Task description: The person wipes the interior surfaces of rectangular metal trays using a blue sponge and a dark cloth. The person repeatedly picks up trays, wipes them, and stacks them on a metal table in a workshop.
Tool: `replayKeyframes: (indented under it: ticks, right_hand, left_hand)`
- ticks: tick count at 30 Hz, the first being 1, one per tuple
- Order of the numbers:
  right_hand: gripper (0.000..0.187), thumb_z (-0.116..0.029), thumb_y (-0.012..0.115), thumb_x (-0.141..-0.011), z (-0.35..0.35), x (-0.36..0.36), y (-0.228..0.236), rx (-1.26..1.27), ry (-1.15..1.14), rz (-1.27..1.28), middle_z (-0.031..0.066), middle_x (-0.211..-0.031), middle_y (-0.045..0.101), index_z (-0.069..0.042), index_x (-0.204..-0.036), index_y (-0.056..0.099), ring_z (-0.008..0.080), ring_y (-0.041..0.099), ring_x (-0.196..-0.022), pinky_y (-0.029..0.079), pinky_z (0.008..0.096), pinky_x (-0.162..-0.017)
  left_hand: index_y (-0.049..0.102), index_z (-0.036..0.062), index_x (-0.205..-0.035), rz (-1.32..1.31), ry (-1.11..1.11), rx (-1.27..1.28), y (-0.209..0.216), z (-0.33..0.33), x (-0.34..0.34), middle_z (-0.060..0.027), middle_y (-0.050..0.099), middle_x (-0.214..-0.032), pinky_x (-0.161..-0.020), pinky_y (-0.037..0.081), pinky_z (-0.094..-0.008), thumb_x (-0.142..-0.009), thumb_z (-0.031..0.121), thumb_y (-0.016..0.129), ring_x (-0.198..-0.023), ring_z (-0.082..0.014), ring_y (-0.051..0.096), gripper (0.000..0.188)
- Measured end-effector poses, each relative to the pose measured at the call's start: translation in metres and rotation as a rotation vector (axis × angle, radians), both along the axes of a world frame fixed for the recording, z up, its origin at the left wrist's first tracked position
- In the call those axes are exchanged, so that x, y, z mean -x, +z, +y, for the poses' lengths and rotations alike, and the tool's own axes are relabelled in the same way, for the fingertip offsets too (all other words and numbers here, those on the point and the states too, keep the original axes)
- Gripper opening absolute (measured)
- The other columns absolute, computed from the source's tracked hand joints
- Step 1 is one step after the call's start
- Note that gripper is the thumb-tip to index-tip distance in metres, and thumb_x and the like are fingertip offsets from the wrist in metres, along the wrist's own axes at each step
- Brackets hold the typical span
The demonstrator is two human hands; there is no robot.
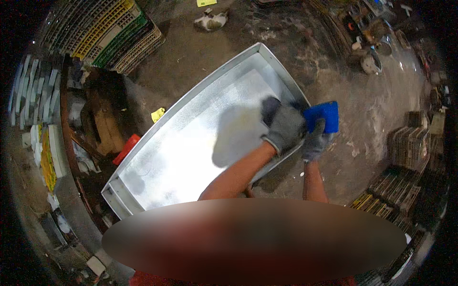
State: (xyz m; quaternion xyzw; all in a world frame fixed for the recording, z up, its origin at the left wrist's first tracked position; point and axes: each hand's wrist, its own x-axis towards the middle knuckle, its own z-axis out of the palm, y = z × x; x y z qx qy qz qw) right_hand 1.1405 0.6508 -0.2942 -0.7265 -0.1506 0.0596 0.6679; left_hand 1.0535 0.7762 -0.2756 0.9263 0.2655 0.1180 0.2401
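A long, shallow metal tray point(157, 183) with raised walls lies slantwise in front of me, its shiny bottom reflecting light. My left hand point(286, 127), in a grey glove, reaches over the tray close to its right wall. Its fingers look curled in, and what they hold, if anything, is hidden. A dark patch beside that hand could be its reflection or shadow. Just beyond the tray's right edge, my right hand point(316, 143), also gloved, grips a flat blue rectangular piece point(329, 112). Its thumb lies across the face of the piece, whose left side meets the tray wall.
Stacked plastic crates point(102, 40) stand at the far left. A red object point(126, 149) and a yellow scrap point(158, 114) lie along the tray's left side. What looks like a cat point(211, 21) is on the floor ahead. Wire crates point(409, 148) sit at right.
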Motion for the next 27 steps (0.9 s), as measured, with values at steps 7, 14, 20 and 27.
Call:
replayKeyframes:
  ticks: [7,14,20,27]
  right_hand:
    - [0.024,-0.026,0.072,-0.1,-0.004,0.001,0.011,0.284,0.089,-0.246,0.0027,-0.086,0.069,-0.002,-0.099,0.072,0.0121,0.059,-0.076,0.047,0.0323,-0.069]
    - [0.021,-0.02,0.073,-0.098,-0.002,0.002,-0.004,0.35,0.044,-0.302,0.0079,-0.088,0.074,-0.001,-0.105,0.075,0.0143,0.065,-0.082,0.053,0.0336,-0.076]
    - [0.02,-0.017,0.07,-0.1,0.007,0.011,0.011,0.343,0.144,-0.035,0.0048,-0.095,0.075,0.002,-0.108,0.073,0.0159,0.067,-0.085,0.054,0.0325,-0.08]
    - [0.025,-0.023,0.07,-0.102,0.015,0.015,0.033,0.081,0.21,-0.087,0.0048,-0.102,0.074,0.0,-0.113,0.071,0.0158,0.066,-0.09,0.054,0.0323,-0.084]
  left_hand:
    - [0.073,0.0071,-0.116,0.067,-0.427,0.261,0.022,-0.044,0.186,-0.0168,0.07,-0.119,-0.1,0.046,-0.0504,-0.08,0.022,0.072,-0.118,-0.0364,0.059,0.039]
    - [0.071,0.0175,-0.122,0.505,-0.177,0.074,0.063,-0.102,0.506,-0.0099,0.064,-0.132,-0.111,0.037,-0.0616,-0.083,0.03,0.071,-0.13,-0.0369,0.054,0.041]
    - [0.063,0.004,-0.132,0.193,0.275,-0.198,0.019,-0.029,0.315,-0.0206,0.053,-0.149,-0.12,0.026,-0.0632,-0.082,0.032,0.075,-0.142,-0.0493,0.041,0.058]
    - [0.073,0.0099,-0.099,0.039,-0.005,0.005,0.025,-0.001,0.006,-0.0168,0.071,-0.103,-0.086,0.052,-0.0493,-0.092,0.026,0.061,-0.096,-0.0342,0.068,0.022]
